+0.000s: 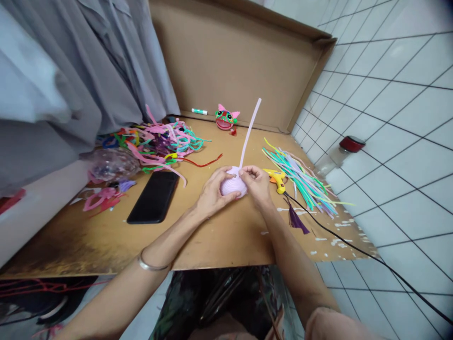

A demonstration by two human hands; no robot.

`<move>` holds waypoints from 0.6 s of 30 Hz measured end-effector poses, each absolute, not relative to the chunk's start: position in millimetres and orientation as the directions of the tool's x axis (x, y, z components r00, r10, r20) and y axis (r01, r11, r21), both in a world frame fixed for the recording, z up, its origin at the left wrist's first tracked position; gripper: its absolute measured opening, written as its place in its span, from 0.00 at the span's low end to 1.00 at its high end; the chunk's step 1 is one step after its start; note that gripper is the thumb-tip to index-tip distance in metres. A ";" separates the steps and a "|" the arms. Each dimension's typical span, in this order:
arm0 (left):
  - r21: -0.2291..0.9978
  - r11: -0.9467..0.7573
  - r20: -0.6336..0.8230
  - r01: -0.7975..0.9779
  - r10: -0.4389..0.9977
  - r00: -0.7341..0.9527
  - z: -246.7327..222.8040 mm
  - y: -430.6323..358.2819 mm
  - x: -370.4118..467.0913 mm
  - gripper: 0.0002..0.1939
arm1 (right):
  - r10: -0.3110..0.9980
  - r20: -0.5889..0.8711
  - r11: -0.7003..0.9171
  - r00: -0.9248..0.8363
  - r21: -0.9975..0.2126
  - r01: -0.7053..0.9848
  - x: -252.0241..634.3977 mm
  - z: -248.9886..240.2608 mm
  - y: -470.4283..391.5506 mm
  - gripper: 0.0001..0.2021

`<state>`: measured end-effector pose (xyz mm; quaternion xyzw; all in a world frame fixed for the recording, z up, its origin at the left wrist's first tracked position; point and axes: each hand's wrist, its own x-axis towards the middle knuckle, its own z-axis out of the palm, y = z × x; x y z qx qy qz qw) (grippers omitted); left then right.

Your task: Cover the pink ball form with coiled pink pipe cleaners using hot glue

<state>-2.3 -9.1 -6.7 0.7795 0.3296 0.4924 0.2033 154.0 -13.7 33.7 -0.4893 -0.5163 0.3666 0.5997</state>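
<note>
1. Lilac coil (231, 187), one, ridged in rounds; at the clock's centre, held over the table (219, 236). Its edges are partly covered by fingers.
2. Lilac strip (251, 132), one, fuzzy; rises from the coil toward 12 to 1 o'clock. Its lower end is hard to make out at the fingertips.
3. Left hand (214, 191): curved around the coil's 9 o'clock side, thumb on the near edge, fingers on the far.
4. Right hand (257, 185): thumb and forefinger pinching the strip's foot, against the coil.
5. Marker (199, 111), white and green, 11 o'clock; any print is too small to read.
6. Animal head (225, 119), red, pink and green, 12 o'clock.
7. Glue gun (279, 180), yellow, 3 o'clock; markings illegible, front partly hidden behind the right hand. Its black cord (339, 240) is cut off by the frame toward 4 o'clock.
8. Loose strips (306, 182), pastel, 3 o'clock, beyond the gun.
9. Tassel (297, 219), purple, 4 o'clock.
10. Phone (154, 198), black, 9 o'clock; screen dark.
11. Tangled strips (163, 139), multicoloured, 10 o'clock; individual pieces indistinct.
12. Jar (334, 158), clear, red-lidded, 2 o'clock; contents unclear.
</note>
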 end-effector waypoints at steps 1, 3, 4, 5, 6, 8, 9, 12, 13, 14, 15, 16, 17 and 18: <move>0.646 -0.697 0.631 0.310 0.717 0.297 -5.9 -9.5 -2.5 0.22 | 0.944 0.265 0.256 0.197 -0.964 0.070 154.2 33.6 -13.7 0.11; 0.665 -0.690 0.626 0.287 0.724 0.290 -3.4 -10.9 -2.8 0.19 | 0.945 0.265 0.255 0.192 -0.964 0.075 154.6 33.6 -14.0 0.11; 0.681 -0.681 0.621 0.270 0.732 0.279 -1.8 -11.8 -2.7 0.17 | 0.947 0.261 0.251 0.186 -0.965 0.074 154.8 33.7 -14.4 0.11; 0.700 -0.668 0.614 0.253 0.743 0.266 -0.1 -12.8 -2.5 0.15 | 0.950 0.254 0.245 0.178 -0.967 0.074 154.9 33.9 -14.7 0.11; 0.722 -0.651 0.603 0.236 0.759 0.248 1.5 -13.8 -2.1 0.12 | 0.954 0.249 0.239 0.169 -0.968 0.077 155.0 34.2 -15.1 0.12; 0.767 -0.609 0.575 0.203 0.792 0.205 4.1 -15.2 -0.9 0.11 | 0.957 0.245 0.234 0.155 -0.968 0.086 154.8 35.0 -15.7 0.12; 0.788 -0.588 0.560 0.186 0.808 0.181 5.0 -15.5 -0.3 0.12 | 0.958 0.244 0.233 0.150 -0.969 0.087 154.5 35.4 -15.9 0.12; 0.828 -0.544 0.530 0.136 0.839 0.127 5.8 -15.1 1.6 0.13 | 0.959 0.237 0.228 0.157 -0.971 0.072 153.5 36.4 -16.3 0.12; 0.835 -0.536 0.525 0.123 0.843 0.116 5.6 -14.6 2.1 0.13 | 0.958 0.235 0.227 0.163 -0.972 0.069 153.3 36.5 -16.3 0.12; 0.840 -0.531 0.521 0.113 0.847 0.107 5.2 -14.1 2.5 0.12 | 0.958 0.235 0.226 0.167 -0.972 0.070 153.1 36.4 -16.3 0.13; 0.843 -0.527 0.518 0.107 0.850 0.102 4.7 -13.5 2.9 0.12 | 0.957 0.237 0.227 0.168 -0.971 0.074 153.0 36.2 -16.3 0.13; 0.846 -0.523 0.515 0.102 0.852 0.097 4.2 -12.9 3.2 0.11 | 0.957 0.239 0.228 0.167 -0.970 0.079 153.1 35.8 -16.2 0.12; 0.848 -0.521 0.513 0.098 0.853 0.092 3.5 -12.3 3.6 0.11 | 0.957 0.240 0.229 0.164 -0.970 0.083 153.2 35.3 -16.1 0.12; 0.849 -0.520 0.513 0.093 0.854 0.086 2.8 -11.7 3.9 0.10 | 0.957 0.241 0.229 0.161 -0.969 0.087 153.3 34.8 -16.1 0.12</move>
